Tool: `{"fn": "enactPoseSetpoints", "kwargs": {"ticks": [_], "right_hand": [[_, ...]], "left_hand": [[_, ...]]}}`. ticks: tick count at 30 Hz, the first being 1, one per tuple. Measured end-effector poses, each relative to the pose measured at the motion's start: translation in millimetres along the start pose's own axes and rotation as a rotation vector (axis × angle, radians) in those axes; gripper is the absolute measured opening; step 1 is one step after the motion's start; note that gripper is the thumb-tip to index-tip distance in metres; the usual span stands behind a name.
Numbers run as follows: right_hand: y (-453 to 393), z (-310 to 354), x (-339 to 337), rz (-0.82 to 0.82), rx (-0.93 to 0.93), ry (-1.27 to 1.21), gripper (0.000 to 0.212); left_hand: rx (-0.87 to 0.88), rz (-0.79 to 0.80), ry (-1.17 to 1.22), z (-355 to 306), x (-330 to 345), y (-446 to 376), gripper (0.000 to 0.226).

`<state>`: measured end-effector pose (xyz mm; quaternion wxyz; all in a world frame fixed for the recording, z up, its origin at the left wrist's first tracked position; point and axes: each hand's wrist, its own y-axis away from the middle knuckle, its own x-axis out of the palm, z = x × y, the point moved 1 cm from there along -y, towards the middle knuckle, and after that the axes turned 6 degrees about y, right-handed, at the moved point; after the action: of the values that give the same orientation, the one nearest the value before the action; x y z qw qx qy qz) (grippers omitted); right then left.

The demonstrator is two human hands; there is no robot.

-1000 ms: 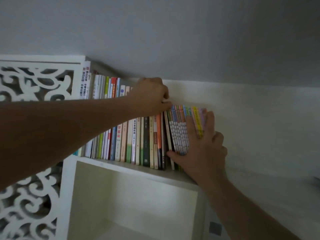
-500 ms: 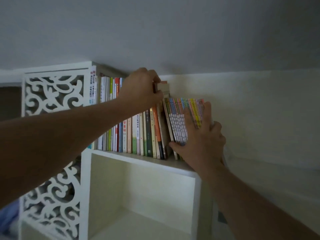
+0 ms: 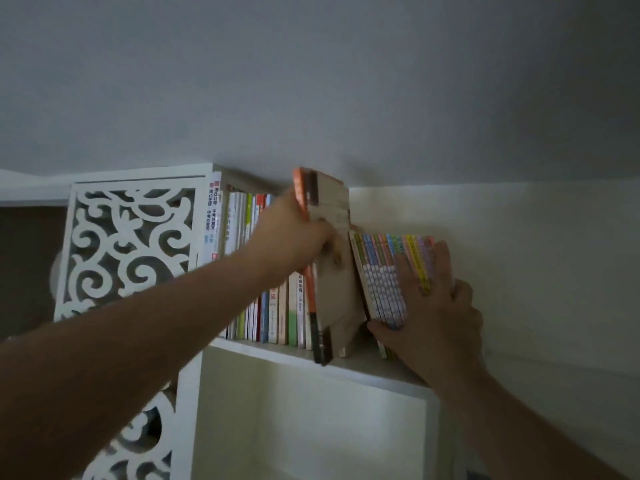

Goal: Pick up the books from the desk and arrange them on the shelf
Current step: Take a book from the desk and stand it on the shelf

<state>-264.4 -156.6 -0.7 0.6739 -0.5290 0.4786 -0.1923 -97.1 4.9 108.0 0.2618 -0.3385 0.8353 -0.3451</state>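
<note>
Both of our hands were up at the top shelf (image 3: 346, 367), each doing a separate job. Our left hand (image 3: 298, 237) gripped a small clutch of books (image 3: 332, 271) near their upper half, fingers curled round them: an orange-spined one, a dark-spined one and a beige cover facing us. They stood higher than their neighbours, with their lower corners at the shelf's front edge, so we judged them to be partway in or out of the row. Our right hand (image 3: 433, 317) lay flat and spread against the pastel set of thin books (image 3: 391, 271), thumb hooked under their lower front corner. That set leaned to the left, and the flat palm looked meant to hold it back and keep a gap free just left of it for the gripped books.

To the left of our left hand, behind our forearm, the standing row of books (image 3: 249, 230) ran upright to the white fretwork side panel (image 3: 131, 244), packed close enough to stand unaided. So the shelf held three groups: the tight row, the raised clutch and the leaning set under our right palm (nothing lay right of that hand but bare wall). Below our hands the next compartment (image 3: 311, 427) showed only its pale back wall in the part we could see. No counter was in view, so we could not tell whether any books remained there.
</note>
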Motion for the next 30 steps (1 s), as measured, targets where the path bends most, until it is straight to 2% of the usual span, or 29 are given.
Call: {"fn": "enactPoseSetpoints", "kwargs": {"ticks": [4, 8, 10, 13, 16, 21, 23, 26, 30], "right_hand": [[-6.0, 10.8, -9.7, 0.046, 0.004, -0.008, 0.113], [-35.1, 59.2, -40.0, -0.126, -0.183, -0.083, 0.076], [-58.8, 91.5, -50.4, -0.083, -0.249, -0.139, 0.073], [-98.2, 120.3, -50.9, 0.048, -0.266, -0.196, 0.071], [-123.1, 121.8, -42.0, 0.173, -0.262, -0.289, 0.045], [-121.4, 100.9, -31.5, 0.147, -0.159, -0.344, 0.042], [-121.5, 88.7, -33.0, 0.115, -0.175, -0.275, 0.046], [-122.6, 64.2, -38.2, 0.106, -0.159, -0.213, 0.031], [-116.5, 30.7, -38.0, 0.077, -0.156, -0.09, 0.027]], "left_hand": [[0.016, -0.027, 0.12, -28.0, -82.5, 18.9, 0.034], [0.049, -0.055, 0.07, -20.4, -155.4, 30.2, 0.041], [0.072, -0.074, 0.055, -12.7, -169.5, 31.3, 0.04], [0.093, -0.084, 0.062, -1.7, -174.6, 29.8, 0.04], [0.106, -0.06, 0.09, 1.8, -172.2, 26.7, 0.044], [0.131, -0.005, 0.129, -0.5, -157.4, 22.2, 0.045], [0.143, -0.015, 0.124, 0.1, -150.2, 21.3, 0.045], [0.174, -0.006, 0.115, -0.2, -135.0, 22.6, 0.046], [0.195, -0.012, 0.168, -0.8, -106.1, 23.9, 0.048]]}}
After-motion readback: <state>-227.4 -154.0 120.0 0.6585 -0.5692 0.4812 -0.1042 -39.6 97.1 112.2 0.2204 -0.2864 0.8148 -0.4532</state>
